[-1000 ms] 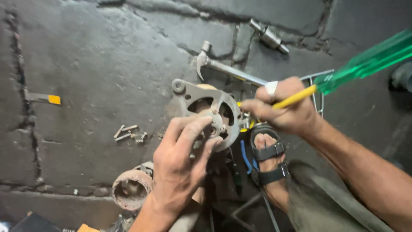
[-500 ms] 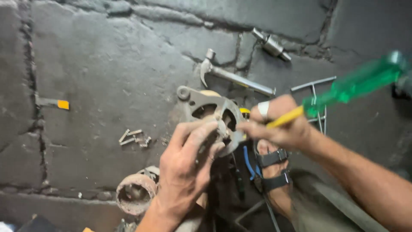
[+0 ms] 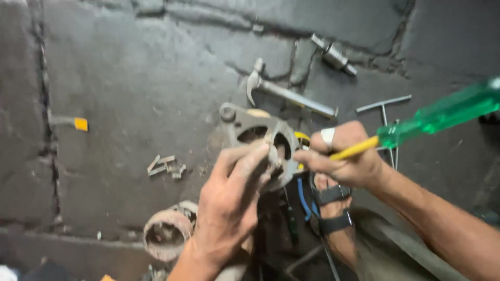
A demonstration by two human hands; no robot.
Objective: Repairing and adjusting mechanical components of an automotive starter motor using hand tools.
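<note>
My left hand [image 3: 229,208] grips a round grey metal housing [image 3: 250,127] with open windows, held up over a dark stone floor. My right hand [image 3: 346,156] holds a screwdriver [image 3: 442,112] with a yellow shaft and a clear green handle; the handle points up to the right and the tip end reaches the housing's right side. A white band wraps one finger of the right hand. My sandalled foot [image 3: 333,213] lies just under the right hand.
A claw hammer [image 3: 286,92] lies on the floor beyond the housing, with a small metal cylinder [image 3: 333,54] farther back. A T-handle wrench [image 3: 385,112] rests at right. Loose bolts [image 3: 166,166] sit at left, a rusty ring-shaped part [image 3: 166,234] lower left, a yellow-tipped tool [image 3: 70,122] far left.
The view has shifted slightly; both hands stay on the housing. The screwdriver handle has tilted a little lower and the left fingers have moved across the housing's centre.
</note>
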